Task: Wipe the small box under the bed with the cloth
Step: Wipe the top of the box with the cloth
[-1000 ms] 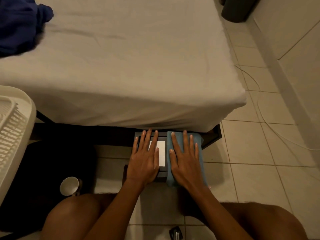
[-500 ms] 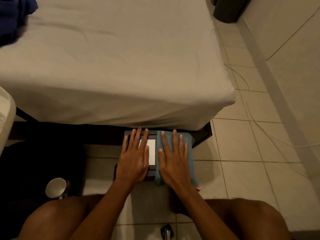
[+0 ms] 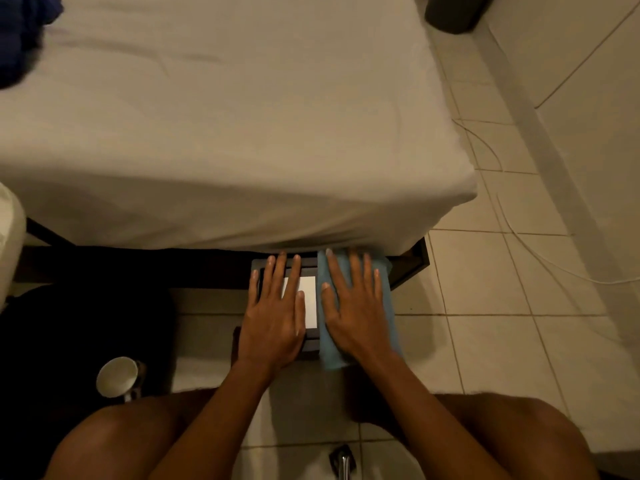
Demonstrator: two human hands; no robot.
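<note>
A small dark box with a white label lies on the tiled floor, its far end just under the bed's edge. My left hand lies flat on the box's left half, fingers spread. My right hand presses flat on a light blue cloth that covers the box's right side and hangs over its near edge. The bed with its pale sheet hides the far end of the box and the cloth.
A white mug stands on a dark mat at the left. A thin white cable runs across the tiles at the right. A dark bin sits by the wall. A small metal object lies between my knees.
Both hands stay flat on the box and cloth in the same pose. The view has shifted slightly, with the white basket at the left sliding almost out of frame.
</note>
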